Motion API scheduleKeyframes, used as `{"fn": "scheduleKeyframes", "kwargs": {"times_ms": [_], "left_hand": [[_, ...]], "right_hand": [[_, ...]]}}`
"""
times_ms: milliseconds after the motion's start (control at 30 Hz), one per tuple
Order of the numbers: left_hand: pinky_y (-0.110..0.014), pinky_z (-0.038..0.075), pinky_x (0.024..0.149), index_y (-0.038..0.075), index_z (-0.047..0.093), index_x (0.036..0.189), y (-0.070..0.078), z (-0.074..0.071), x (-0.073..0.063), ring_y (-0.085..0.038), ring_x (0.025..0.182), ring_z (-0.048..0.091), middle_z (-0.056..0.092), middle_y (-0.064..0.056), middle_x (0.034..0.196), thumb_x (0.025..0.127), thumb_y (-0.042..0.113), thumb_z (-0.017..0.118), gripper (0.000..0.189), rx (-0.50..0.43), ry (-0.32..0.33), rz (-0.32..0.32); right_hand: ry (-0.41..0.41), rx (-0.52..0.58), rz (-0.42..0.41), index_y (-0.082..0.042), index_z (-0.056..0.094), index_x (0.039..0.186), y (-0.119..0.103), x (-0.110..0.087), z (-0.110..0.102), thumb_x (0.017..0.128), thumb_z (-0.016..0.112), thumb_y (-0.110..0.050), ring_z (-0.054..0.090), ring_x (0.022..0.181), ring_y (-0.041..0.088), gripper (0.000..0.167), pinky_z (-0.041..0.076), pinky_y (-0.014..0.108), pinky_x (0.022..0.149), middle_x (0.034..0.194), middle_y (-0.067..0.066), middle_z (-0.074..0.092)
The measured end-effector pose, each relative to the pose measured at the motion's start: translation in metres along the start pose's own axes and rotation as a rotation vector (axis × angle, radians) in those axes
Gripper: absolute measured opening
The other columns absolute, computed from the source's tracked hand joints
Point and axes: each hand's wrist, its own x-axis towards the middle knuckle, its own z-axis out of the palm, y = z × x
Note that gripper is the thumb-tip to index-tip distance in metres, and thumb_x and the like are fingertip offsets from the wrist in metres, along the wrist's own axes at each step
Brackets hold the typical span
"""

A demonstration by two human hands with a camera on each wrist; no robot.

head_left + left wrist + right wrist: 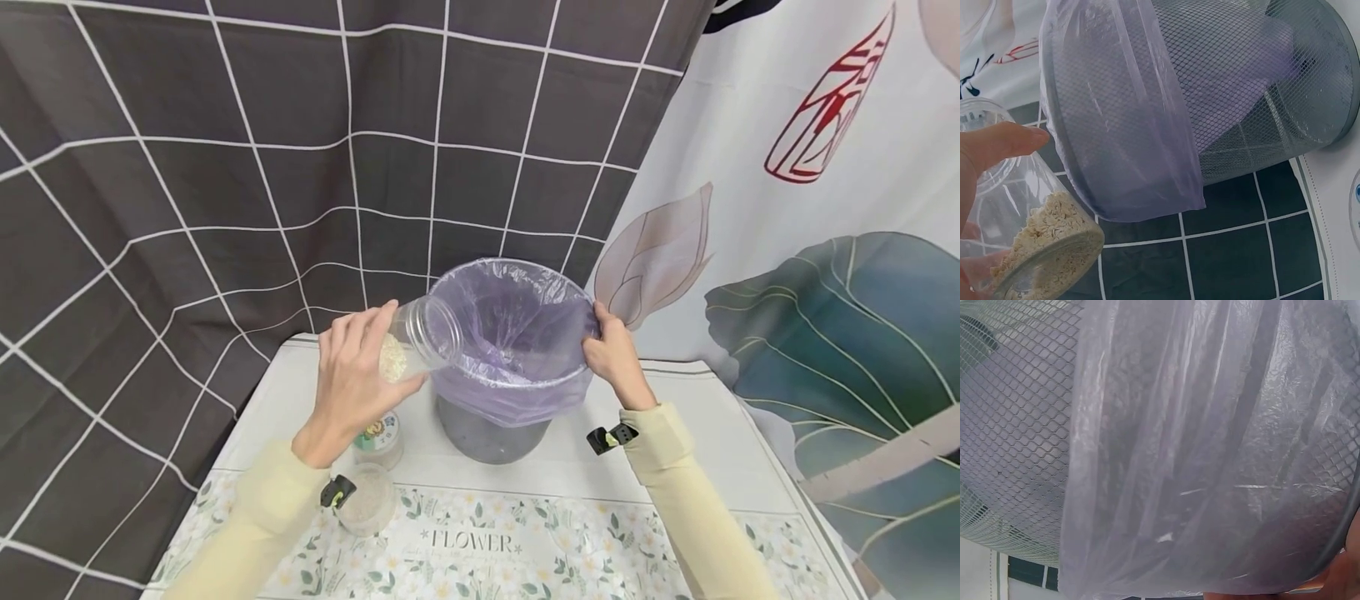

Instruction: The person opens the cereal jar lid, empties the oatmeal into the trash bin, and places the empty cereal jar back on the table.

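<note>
My left hand (348,367) grips a clear plastic jar (435,329), fingers over its top and thumb below. The jar is tipped on its side, its uncapped mouth at the left rim of a mesh trash bin (491,437). Pale oat-like flakes (1054,231) lie in the jar's base end. A thin purple trash bag (1129,125) lines the bin and folds down over its outside. My right hand (615,354) pinches the bin's right rim through the bag, thumb outside; in the right wrist view only its fingers show at the lower right corner.
Below my left hand, a small lidded jar (381,437) with a printed top and a round clear container (367,500) stand on the white table. A flower-print mat (480,575) covers the table's near side. A dark grid curtain (300,183) hangs behind.
</note>
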Motion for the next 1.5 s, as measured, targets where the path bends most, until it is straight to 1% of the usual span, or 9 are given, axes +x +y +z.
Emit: {"fn": "scheduleKeyframes", "kwargs": {"times_ms": [200, 433, 533, 767, 900, 1000, 1133, 1300, 1500], "left_hand": [[-0.046, 0.036, 0.076, 0.008, 0.051, 0.128, -0.003, -0.002, 0.004, -0.033, 0.096, 0.046, 0.056, -0.015, 0.111, 0.049, 0.038, 0.082, 0.090, 0.018, -0.024, 0.001], [-0.047, 0.036, 0.075, 0.008, 0.050, 0.128, -0.007, -0.003, 0.008, -0.035, 0.095, 0.047, 0.056, -0.015, 0.111, 0.049, 0.040, 0.081, 0.090, 0.073, -0.053, 0.067], [-0.048, 0.036, 0.075, 0.008, 0.050, 0.127, -0.008, -0.003, 0.010, -0.035, 0.096, 0.047, 0.056, -0.015, 0.110, 0.049, 0.040, 0.081, 0.089, 0.099, -0.066, 0.078], [-0.048, 0.034, 0.077, 0.010, 0.048, 0.129, -0.006, -0.006, 0.015, -0.035, 0.097, 0.045, 0.054, -0.015, 0.111, 0.050, 0.039, 0.080, 0.090, 0.122, -0.110, 0.090], [-0.050, 0.033, 0.079, 0.010, 0.046, 0.129, -0.006, -0.007, 0.019, -0.036, 0.099, 0.044, 0.053, -0.016, 0.111, 0.050, 0.037, 0.082, 0.092, 0.157, -0.128, 0.103], [-0.051, 0.033, 0.081, 0.011, 0.045, 0.130, -0.006, -0.008, 0.021, -0.035, 0.099, 0.043, 0.052, -0.017, 0.111, 0.049, 0.036, 0.083, 0.093, 0.187, -0.154, 0.112], [-0.050, 0.033, 0.079, 0.011, 0.045, 0.131, -0.005, -0.008, 0.026, -0.035, 0.098, 0.044, 0.052, -0.016, 0.110, 0.050, 0.036, 0.082, 0.092, 0.218, -0.183, 0.140], [-0.049, 0.035, 0.076, 0.010, 0.046, 0.131, -0.003, -0.008, 0.031, -0.034, 0.097, 0.045, 0.053, -0.015, 0.110, 0.051, 0.036, 0.082, 0.091, 0.249, -0.186, 0.177], [-0.049, 0.036, 0.077, 0.011, 0.047, 0.129, -0.001, -0.007, 0.036, -0.034, 0.097, 0.046, 0.054, -0.016, 0.110, 0.048, 0.034, 0.083, 0.091, 0.273, -0.189, 0.208]], "right_hand": [[-0.007, 0.001, 0.005, 0.009, 0.022, 0.140, -0.002, 0.000, 0.001, 0.076, 0.040, -0.001, 0.026, 0.131, 0.039, 0.068, 0.023, 0.045, 0.110, 0.142, 0.028, 0.027], [-0.008, -0.007, 0.024, 0.007, 0.022, 0.141, -0.003, 0.001, 0.002, 0.075, 0.039, -0.001, 0.026, 0.132, 0.038, 0.069, 0.023, 0.045, 0.110, 0.143, 0.026, 0.028], [-0.014, -0.011, 0.028, 0.007, 0.022, 0.141, -0.004, 0.001, 0.003, 0.074, 0.038, 0.000, 0.026, 0.132, 0.038, 0.070, 0.023, 0.045, 0.110, 0.143, 0.025, 0.028], [-0.025, -0.018, 0.036, 0.007, 0.022, 0.141, -0.007, 0.000, 0.003, 0.072, 0.038, 0.000, 0.025, 0.132, 0.037, 0.071, 0.023, 0.045, 0.110, 0.143, 0.025, 0.028], [-0.026, -0.021, 0.042, 0.006, 0.022, 0.141, -0.007, -0.001, 0.002, 0.072, 0.038, 0.000, 0.025, 0.132, 0.037, 0.072, 0.023, 0.046, 0.109, 0.143, 0.025, 0.028], [-0.027, -0.017, 0.042, 0.006, 0.021, 0.142, -0.007, 0.000, 0.002, 0.072, 0.038, 0.000, 0.025, 0.132, 0.038, 0.072, 0.024, 0.046, 0.109, 0.143, 0.026, 0.028], [-0.029, -0.019, 0.051, 0.006, 0.021, 0.142, -0.006, -0.001, 0.001, 0.071, 0.039, 0.000, 0.025, 0.132, 0.038, 0.073, 0.024, 0.047, 0.109, 0.143, 0.025, 0.028], [-0.029, -0.018, 0.055, 0.005, 0.021, 0.142, -0.006, -0.002, 0.000, 0.072, 0.039, -0.001, 0.025, 0.132, 0.038, 0.073, 0.023, 0.047, 0.109, 0.143, 0.025, 0.028], [-0.026, -0.016, 0.054, 0.006, 0.021, 0.142, -0.006, -0.001, -0.001, 0.072, 0.039, 0.000, 0.024, 0.133, 0.037, 0.073, 0.022, 0.045, 0.110, 0.145, 0.024, 0.025]]}}
